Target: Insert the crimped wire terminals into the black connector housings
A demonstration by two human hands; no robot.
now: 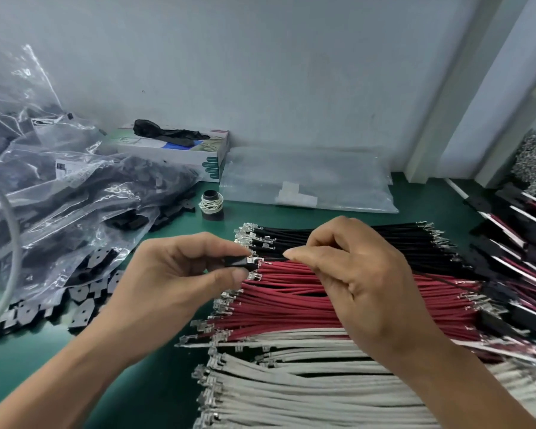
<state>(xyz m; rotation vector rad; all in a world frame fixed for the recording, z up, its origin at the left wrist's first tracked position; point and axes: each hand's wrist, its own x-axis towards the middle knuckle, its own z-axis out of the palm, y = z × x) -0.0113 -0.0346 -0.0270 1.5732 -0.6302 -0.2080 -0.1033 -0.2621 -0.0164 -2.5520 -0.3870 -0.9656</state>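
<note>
Left hand [180, 270]: thumb and forefinger pinched narrow on a black connector housing [240, 262], held above the wire stacks, opening facing right.
Right hand [350, 274]: fingertips closed on a wire [273, 259], colour hard to tell; its crimped terminal [256, 260] at the housing mouth, seemingly just entering.
Red wires [307, 292]: stacked directly beneath both hands, black wires [338, 235] behind, white wires [291, 382] nearest, terminals all pointing left.
Spare housings [84, 292]: loose on the green mat [143, 382] and in clear bags [59, 187] at left.
Risk, misalignment: terminal likely to jam or bend if rotated wrong against the cavity.
Risk, partial seating: no lock if pushed short; wire pulls back out later.
Risk, buckling: grip far from the terminal lets the wire bow under push.
Risk, snagging: sleeve-side palm resting on the stack may drag neighbouring wires out of order.
Risk, wrong cavity: slot choice not discernible here.
</note>
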